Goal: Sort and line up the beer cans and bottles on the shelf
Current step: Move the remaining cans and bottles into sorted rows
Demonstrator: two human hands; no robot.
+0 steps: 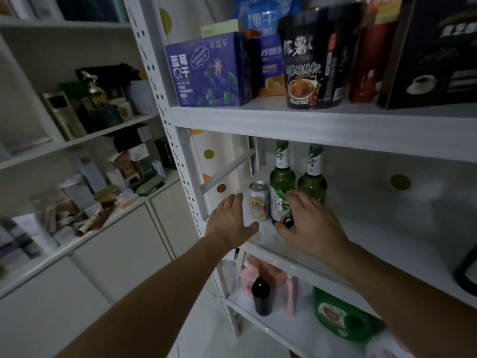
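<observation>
On the middle white shelf (402, 244) stand two green beer bottles and one can. The front green bottle (281, 182) has a white and green label; my right hand (308, 223) is wrapped around its lower part. A second green bottle (312, 177) stands just behind and to the right of it. The gold and red beer can (259, 200) stands upright to the left, touching the front bottle. Just left of the can, my left hand (229, 218) hovers with fingers spread and holds nothing.
The shelf above carries a blue box (206, 71), a black snack bag (312, 58) and a dark coffee box (433, 55). The shelf below holds a dark bottle (261, 295) and a green jug (340, 313). A white perforated upright (178, 156) stands at left.
</observation>
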